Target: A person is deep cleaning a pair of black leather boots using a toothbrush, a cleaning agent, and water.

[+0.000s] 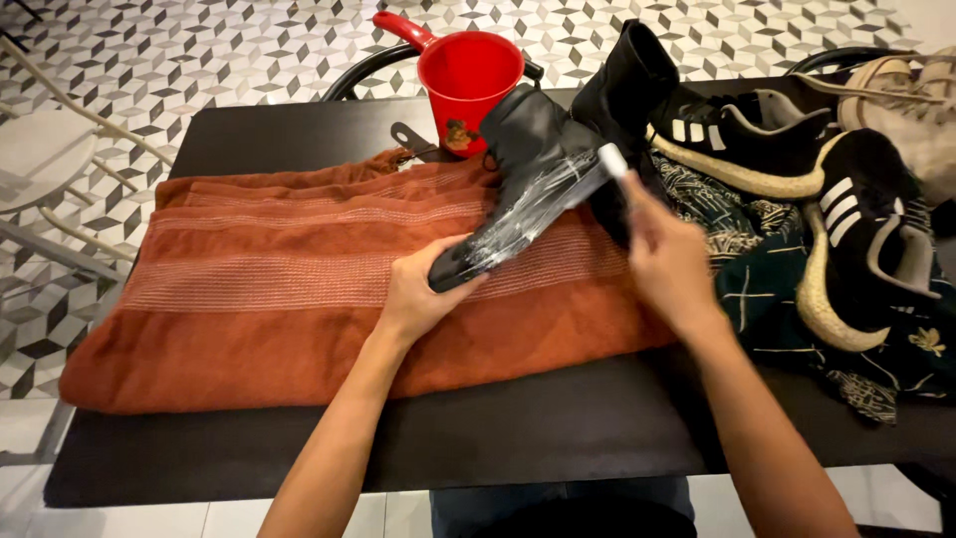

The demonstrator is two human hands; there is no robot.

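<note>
A black leather boot (533,159) lies on an orange-brown towel (299,279) spread over the dark table (558,428). White streaks cover the boot's side. My left hand (423,289) holds the boot's toe, pressing it against the towel. My right hand (667,254) grips a small white-tipped object (611,159), touching it to the boot's side. A second black boot (627,80) stands just behind the first.
A red plastic jug (468,75) stands behind the towel. To the right, two black sneakers with white stripes (856,229) rest on a dark patterned cloth (767,289). A beige shoe (911,110) sits far right. A patterned tile floor and a white chair (60,189) are at left.
</note>
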